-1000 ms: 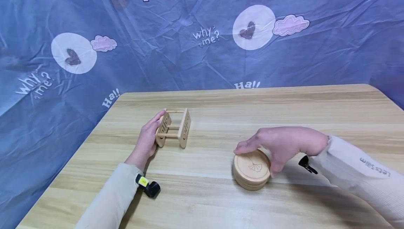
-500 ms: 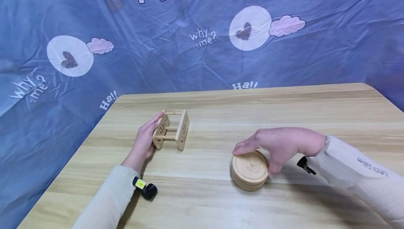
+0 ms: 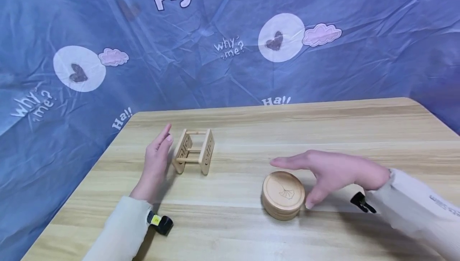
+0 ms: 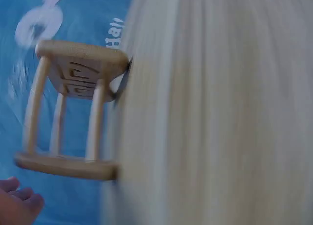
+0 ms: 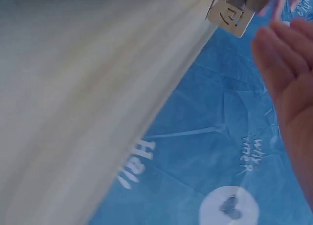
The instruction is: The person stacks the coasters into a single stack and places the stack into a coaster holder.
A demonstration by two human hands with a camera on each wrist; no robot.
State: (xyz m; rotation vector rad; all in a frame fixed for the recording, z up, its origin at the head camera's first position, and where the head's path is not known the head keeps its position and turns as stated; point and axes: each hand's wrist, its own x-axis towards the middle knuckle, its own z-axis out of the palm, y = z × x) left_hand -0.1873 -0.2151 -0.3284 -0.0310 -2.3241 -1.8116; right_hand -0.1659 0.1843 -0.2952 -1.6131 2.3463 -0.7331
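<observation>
A small wooden rack [image 3: 194, 153] with two carved side panels and round crossbars stands on the left part of the table. My left hand [image 3: 154, 161] is just left of it, fingers extended, with a narrow gap between; in the left wrist view fingertips [image 4: 22, 198] show near the rack [image 4: 71, 164]. Nearer me on the right sits a short stack of round wooden coasters [image 3: 283, 193], the top one marked with a ginkgo leaf. Behind and right of that stack, my right hand [image 3: 334, 173] is spread, thumb near its right side, holding nothing.
The wood-grain table [image 3: 230, 229] reaches back to a blue printed cloth [image 3: 201, 53] hanging behind its far edge. A black wrist camera [image 3: 161, 224] sits on the left sleeve, and a black piece [image 3: 363, 202] on the right one.
My left hand has let go of the rack and moved slightly left. The right hand has released the coasters, spread wider and drawn a little right. Rack and stack stay in place.
</observation>
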